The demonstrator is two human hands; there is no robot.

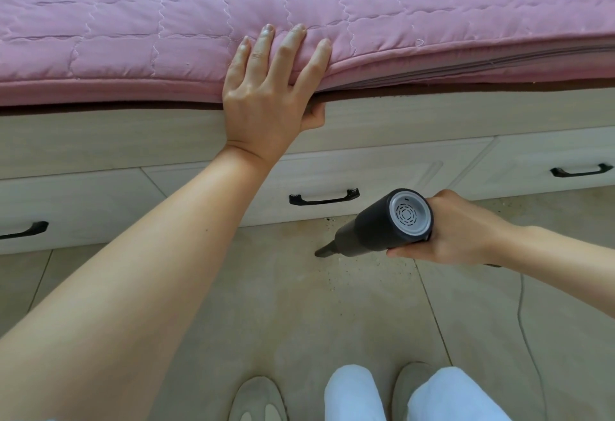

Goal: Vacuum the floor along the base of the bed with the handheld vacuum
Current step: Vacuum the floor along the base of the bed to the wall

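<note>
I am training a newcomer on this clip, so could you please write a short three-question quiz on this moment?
1. True or false: the left hand holds the handheld vacuum.
2. Where does the nozzle point? A) at the floor tiles B) at the pink quilt C) into an open drawer
3. Fill in: the left hand grips the edge of the ____.

Key: 1 false, the right hand holds it; 2 A; 3 pink quilt.

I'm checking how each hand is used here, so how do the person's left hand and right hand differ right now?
The left hand lies high on the pink quilted mattress, fingers spread over its top and thumb tucked under its edge; the right hand is low, near the beige tiled floor. The left holds bedding, while the right is wrapped round the dark grey handheld vacuum, whose nozzle points down at the floor. Both are bare and both grip something.
</note>
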